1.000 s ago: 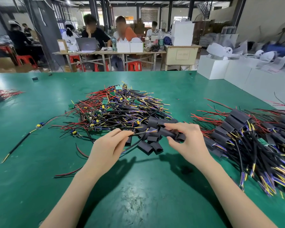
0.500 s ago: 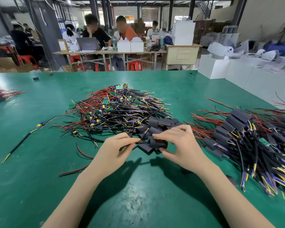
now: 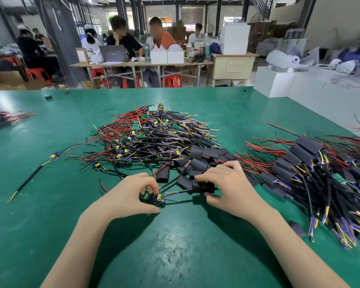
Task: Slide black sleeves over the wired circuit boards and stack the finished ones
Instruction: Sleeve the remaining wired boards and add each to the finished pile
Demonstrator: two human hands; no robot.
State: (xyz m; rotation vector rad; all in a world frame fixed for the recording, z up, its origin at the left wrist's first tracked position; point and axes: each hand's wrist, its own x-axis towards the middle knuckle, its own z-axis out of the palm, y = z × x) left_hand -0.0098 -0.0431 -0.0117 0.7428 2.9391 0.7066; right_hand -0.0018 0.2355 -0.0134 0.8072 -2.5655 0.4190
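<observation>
Left hand (image 3: 131, 194) fingers curled, pinching; right hand (image 3: 227, 188) likewise; forearms converge.

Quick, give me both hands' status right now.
Left hand: grip closed on a bare circuit board, held just above the green table.
Right hand: grip closed on a black sleeve with the board's wires running into it.

A small green board (image 3: 152, 198) with a yellow part lies near centre, its wires running right into a black sleeve (image 3: 203, 187). Bare boards (image 3: 154, 138) heap far centre; sleeved ones (image 3: 312, 173) stack right.
</observation>
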